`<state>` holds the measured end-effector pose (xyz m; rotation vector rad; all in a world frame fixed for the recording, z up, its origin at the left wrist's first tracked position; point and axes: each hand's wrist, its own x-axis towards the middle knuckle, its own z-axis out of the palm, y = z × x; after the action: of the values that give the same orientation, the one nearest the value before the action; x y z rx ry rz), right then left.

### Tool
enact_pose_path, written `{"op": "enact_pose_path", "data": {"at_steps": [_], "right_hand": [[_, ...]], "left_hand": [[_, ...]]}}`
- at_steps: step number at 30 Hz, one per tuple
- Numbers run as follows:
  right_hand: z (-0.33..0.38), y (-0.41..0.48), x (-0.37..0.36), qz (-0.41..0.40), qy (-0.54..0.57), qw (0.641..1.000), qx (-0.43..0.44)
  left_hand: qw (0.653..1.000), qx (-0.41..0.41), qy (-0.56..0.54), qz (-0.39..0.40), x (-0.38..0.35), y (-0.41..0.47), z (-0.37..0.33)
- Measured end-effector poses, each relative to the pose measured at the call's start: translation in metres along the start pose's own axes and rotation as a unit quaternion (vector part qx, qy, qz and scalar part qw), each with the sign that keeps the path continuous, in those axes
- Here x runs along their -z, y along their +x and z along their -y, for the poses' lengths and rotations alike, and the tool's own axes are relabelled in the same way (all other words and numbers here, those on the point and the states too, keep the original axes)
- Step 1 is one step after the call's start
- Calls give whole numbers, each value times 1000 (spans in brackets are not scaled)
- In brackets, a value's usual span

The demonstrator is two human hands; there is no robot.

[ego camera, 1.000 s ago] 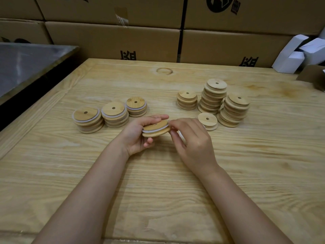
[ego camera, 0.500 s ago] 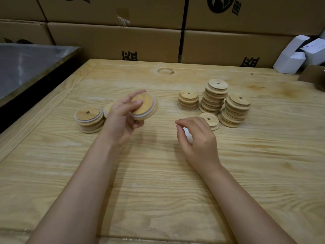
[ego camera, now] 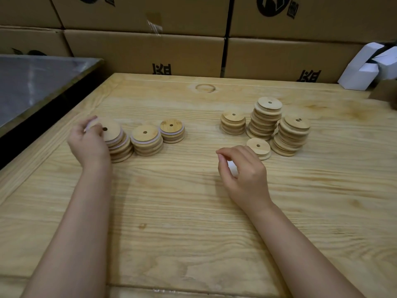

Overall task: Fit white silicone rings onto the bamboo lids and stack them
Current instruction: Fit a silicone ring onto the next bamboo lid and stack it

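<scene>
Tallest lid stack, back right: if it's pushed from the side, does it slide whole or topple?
Likely topples or shears: the tallest lid stack is tall for its width and its lids sit offset. Loose lids probably slide on each other; nothing visibly binds them. A rightward push would probably hit the neighbouring stack close beside it.

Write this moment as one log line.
step: stacking | left hand: grips round bamboo lid with white silicone ring atop leftmost ringed stack | right hand: curled, something white inside | plain lid stacks: right
</scene>
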<state>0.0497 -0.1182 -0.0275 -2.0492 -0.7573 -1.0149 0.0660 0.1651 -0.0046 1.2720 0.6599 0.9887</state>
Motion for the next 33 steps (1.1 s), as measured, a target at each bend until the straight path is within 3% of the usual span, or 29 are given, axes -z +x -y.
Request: {"op": "enact_pose_path", "data": {"at_steps": [10,13,15,17,19,21,24,27,30,33], "right_hand": [[1,0,0,1,5,1000,-18],[2,0,0,3,3,1000,-21],[2,1,1,0,4,1000,-25],[1,2,3,-7,0,999,-35],[-1,4,5,-20,-18,998,-53],[-4,5,6,-30,-36,995,-85],[-9,6,6,-22,-62,983,-170],[-19,4,7,12,-128,957,-259],[-30,2,8,72,-179,925,-329],[-36,-1,10,127,-177,909,-354]], "left_hand": [[997,51,49,36,1,4,7],[999,29,37,10,1,-1,5],[992,-89,69,-63,3,-11,0],[949,-268,118,-117,3,-23,-7],[908,-382,130,-112,-5,-38,-9],[894,-428,128,-29,-18,-61,-6],[855,-451,161,199,-38,-107,4],[796,-388,221,407,-48,-132,15],[771,-310,275,483,-49,-127,26],[769,-272,306,491,-50,-121,28]]}}
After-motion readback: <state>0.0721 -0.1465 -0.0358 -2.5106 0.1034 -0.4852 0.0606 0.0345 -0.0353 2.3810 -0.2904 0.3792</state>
